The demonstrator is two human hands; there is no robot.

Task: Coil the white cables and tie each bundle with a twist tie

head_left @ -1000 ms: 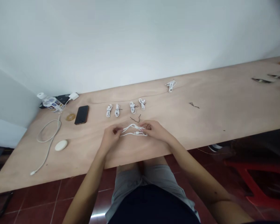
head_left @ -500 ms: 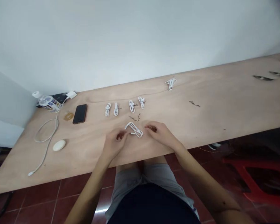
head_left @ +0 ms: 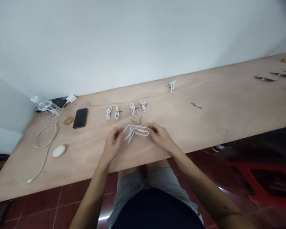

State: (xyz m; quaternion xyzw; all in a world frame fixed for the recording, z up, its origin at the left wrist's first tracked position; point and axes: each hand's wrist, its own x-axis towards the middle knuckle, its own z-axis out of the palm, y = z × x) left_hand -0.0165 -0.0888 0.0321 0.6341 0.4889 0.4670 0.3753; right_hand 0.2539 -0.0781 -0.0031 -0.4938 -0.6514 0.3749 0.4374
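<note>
A loosely looped white cable (head_left: 136, 128) stretches between my two hands above the front part of the wooden table. My left hand (head_left: 113, 142) pinches its left end between thumb and fingers. On the other side, my right hand (head_left: 160, 135) has its fingertips closed on the cable's right part. Just beyond lies a dark, bent twist tie (head_left: 136, 121). Farther back are several coiled white cables, among them one bundle (head_left: 133, 109) bound with a dark tie. Another white cable (head_left: 172, 86) lies folded near the wall; whether it is tied I cannot tell.
On the left lie a phone (head_left: 80, 118), a roll of yellowish tape (head_left: 68, 120), a white oval object (head_left: 59, 151), a long white cable (head_left: 45, 159) and a bottle (head_left: 47, 106). A second twist tie (head_left: 196, 105) is at right. A red stool (head_left: 249, 178) stands below the table (head_left: 219, 95).
My hands have taken hold of the white cable, which was lying between them. Its loops are now pulled wider and partly lifted. The whole view has shifted slightly.
</note>
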